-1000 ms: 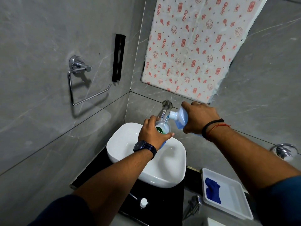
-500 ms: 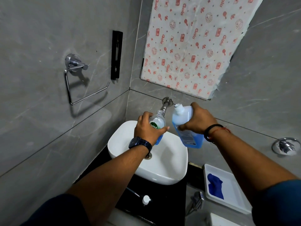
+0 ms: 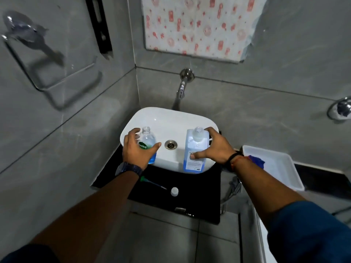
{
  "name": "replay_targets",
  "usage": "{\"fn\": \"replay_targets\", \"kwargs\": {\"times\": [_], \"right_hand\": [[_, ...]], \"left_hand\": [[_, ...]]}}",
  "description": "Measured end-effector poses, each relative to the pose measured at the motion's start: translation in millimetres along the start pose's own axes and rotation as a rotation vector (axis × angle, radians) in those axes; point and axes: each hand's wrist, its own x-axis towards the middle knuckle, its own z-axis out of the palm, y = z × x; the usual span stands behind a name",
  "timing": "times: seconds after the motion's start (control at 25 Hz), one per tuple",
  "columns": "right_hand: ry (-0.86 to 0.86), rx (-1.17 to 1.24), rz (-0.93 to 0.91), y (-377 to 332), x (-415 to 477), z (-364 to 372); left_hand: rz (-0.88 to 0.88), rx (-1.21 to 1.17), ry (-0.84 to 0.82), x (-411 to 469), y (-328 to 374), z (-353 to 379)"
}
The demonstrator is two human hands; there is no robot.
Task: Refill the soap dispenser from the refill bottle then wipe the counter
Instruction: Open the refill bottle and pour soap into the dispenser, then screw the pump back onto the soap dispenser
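The clear soap dispenser bottle (image 3: 147, 141), green label, neck open, blue soap in its lower part, stands upright at the left of the white sink basin (image 3: 171, 118). My left hand (image 3: 135, 149) is wrapped around it. The larger pale-blue refill bottle (image 3: 194, 158), also uncapped and upright, is at the basin's right front, with my right hand (image 3: 215, 149) gripping its side. The drain (image 3: 171, 144) lies between the two bottles. A blue cloth (image 3: 256, 161) lies in a white tray (image 3: 279, 168), partly hidden by my right wrist.
On the black counter (image 3: 197, 202) in front of the basin lie a green-ended pump tube (image 3: 152, 184) and a small white cap (image 3: 174, 191). A wall tap (image 3: 181, 86) juts over the basin. A towel ring (image 3: 47, 73) hangs on the left wall.
The refill bottle was tipped over the dispenser's neck, then righted. Both bottles have come down and apart to either side of the drain. The view has tilted downward.
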Motion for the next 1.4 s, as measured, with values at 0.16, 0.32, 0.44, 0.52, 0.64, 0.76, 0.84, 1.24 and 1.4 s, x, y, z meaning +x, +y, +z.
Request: {"fn": "replay_targets", "kwargs": {"times": [0.16, 0.32, 0.44, 0.52, 0.64, 0.76, 0.84, 1.24, 1.4], "right_hand": [[-0.075, -0.004, 0.036, 44.2, -21.1, 26.2], [-0.071, -0.006, 0.078, 83.1, -40.4, 50.3], [-0.054, 0.011, 0.083, 104.0, -47.7, 64.6], [-0.037, 0.037, 0.079, 117.0, -49.6, 76.5], [-0.016, 0.051, 0.094, 132.0, -50.6, 91.8], [0.034, 0.092, 0.108, 142.8, -47.9, 101.1], [0.067, 0.111, 0.113, 145.5, -46.8, 102.7], [0.685, -0.392, -0.413, 49.7, -42.3, 149.5], [0.279, -0.298, -0.372, 13.8, -2.9, 214.2]], "left_hand": [[-0.010, 0.046, 0.002, -30.9, -39.3, 0.5], [0.016, 0.057, -0.059, -48.0, -78.7, 2.7], [-0.009, 0.030, -0.079, -49.7, -95.5, 4.7], [0.010, 0.025, -0.090, -49.9, -107.0, 9.6], [0.006, 0.004, -0.116, -49.4, -119.2, 17.4], [0.014, -0.011, -0.129, -47.3, -130.1, 26.7], [0.027, -0.027, -0.130, -48.4, -137.6, 31.7], [0.008, -0.068, -0.035, -24.6, -158.2, 3.1], [0.005, -0.025, 0.008, -6.4, -170.6, -15.3]]}}
